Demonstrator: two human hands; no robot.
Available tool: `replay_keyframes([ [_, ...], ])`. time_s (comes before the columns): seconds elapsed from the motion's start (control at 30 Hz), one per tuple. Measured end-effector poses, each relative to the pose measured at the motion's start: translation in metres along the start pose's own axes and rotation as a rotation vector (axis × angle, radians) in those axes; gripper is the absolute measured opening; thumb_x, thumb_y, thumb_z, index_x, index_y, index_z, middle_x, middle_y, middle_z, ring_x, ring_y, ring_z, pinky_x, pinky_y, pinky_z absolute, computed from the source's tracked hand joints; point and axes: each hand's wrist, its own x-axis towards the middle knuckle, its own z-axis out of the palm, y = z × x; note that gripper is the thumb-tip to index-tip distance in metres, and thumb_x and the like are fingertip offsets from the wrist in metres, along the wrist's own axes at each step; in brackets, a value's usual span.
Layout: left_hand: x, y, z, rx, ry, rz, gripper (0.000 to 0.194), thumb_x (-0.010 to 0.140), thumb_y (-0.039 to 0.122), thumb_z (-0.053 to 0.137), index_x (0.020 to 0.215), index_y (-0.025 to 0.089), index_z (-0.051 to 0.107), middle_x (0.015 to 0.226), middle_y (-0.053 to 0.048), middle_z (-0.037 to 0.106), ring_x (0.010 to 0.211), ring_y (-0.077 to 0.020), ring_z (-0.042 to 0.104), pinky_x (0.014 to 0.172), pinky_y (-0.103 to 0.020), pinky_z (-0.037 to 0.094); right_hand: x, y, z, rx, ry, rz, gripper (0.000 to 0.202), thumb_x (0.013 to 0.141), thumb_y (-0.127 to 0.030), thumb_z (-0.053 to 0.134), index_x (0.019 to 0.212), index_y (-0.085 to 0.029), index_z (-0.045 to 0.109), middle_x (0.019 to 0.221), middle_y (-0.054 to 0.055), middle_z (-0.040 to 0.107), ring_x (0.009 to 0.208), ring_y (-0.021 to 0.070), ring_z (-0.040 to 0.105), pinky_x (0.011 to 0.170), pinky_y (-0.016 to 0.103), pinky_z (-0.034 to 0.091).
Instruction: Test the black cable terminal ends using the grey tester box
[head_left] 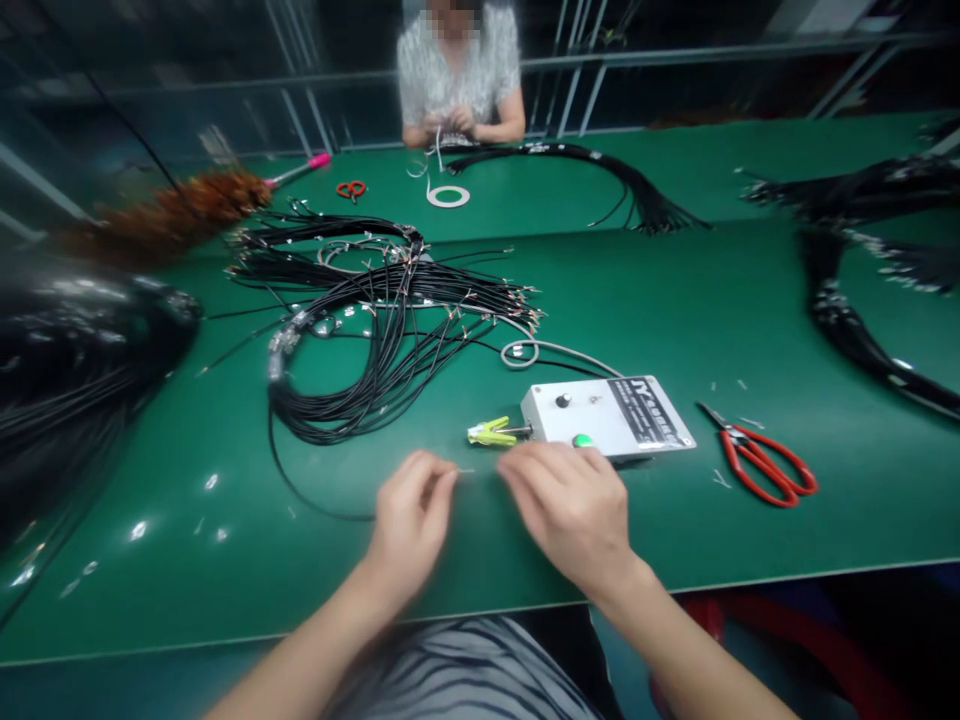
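On the green table (487, 565), I see the black coil (315, 415) left of the white box (600, 410). My right hand (574, 500) is bunched; whether it grips anything, I cannot tell. My left hand (411, 510) pinches a black cable (337, 516) beside the coil. Caution: coil drag could pull it loose; careless contact could bend its fine tip (466, 471).

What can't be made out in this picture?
All in the head view:
Right hand: its back hides whether the fingers pinch anything.
Thin tip at the left hand: too small and blurred for detail.
White box: small print too blurred to read.
Dark bundle: cut off by the left edge.
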Motion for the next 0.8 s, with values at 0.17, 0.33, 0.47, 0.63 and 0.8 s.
replay_keyframes([
  [0.17,0.015,-0.003,-0.001,0.005,-0.001,-0.06,0.015,0.094,0.022,0.053,0.082,0.018,0.061,0.08,-0.002,0.062,0.073,-0.0154,0.06,0.067,-0.025,0.046,0.03,0.022,0.001,-0.163,-0.174,-0.063,0.023,0.089,-0.022,0.067,0.111,-0.017,0.065,0.117,0.007,0.072,0.11,0.0252,0.057,0.085,0.041,0.028],
  [0.33,0.029,-0.002,0.001,0.04,0.004,-0.074,0.015,0.093,0.021,0.054,0.08,0.017,0.06,0.078,-0.002,0.062,0.072,-0.0152,0.061,0.066,-0.025,0.046,0.044,0.03,0.013,-0.192,-0.333,-0.084,0.005,0.091,-0.021,0.064,0.094,-0.019,0.067,0.094,0.004,0.074,0.1,0.0228,0.057,0.086,0.042,0.025],
  [0.47,0.036,-0.002,0.005,0.072,0.026,-0.047,0.014,0.092,0.019,0.054,0.079,0.018,0.059,0.079,-0.002,0.061,0.072,-0.0153,0.06,0.067,-0.025,0.046,0.045,0.035,0.016,-0.154,-0.331,-0.127,0.019,0.094,-0.014,0.053,0.081,-0.02,0.066,0.085,0.002,0.071,0.092,0.0199,0.057,0.091,0.042,0.023],
  [0.63,0.04,-0.002,0.01,0.13,0.025,0.011,0.016,0.093,0.016,0.051,0.078,0.019,0.057,0.077,-0.002,0.058,0.071,-0.0153,0.058,0.067,-0.025,0.045,0.046,0.036,0.016,-0.134,-0.327,-0.147,0.025,0.093,-0.01,0.048,0.08,-0.019,0.067,0.083,0.003,0.071,0.089,0.0202,0.058,0.095,0.043,0.023],
  [0.8,0.04,-0.003,0.013,0.155,0.018,0.012,0.016,0.094,0.017,0.05,0.08,0.019,0.057,0.077,-0.002,0.058,0.072,-0.0158,0.057,0.067,-0.026,0.045,0.046,0.037,0.016,-0.129,-0.331,-0.143,0.024,0.093,-0.01,0.049,0.083,-0.02,0.068,0.084,0.004,0.071,0.089,0.0213,0.058,0.093,0.045,0.023],
])
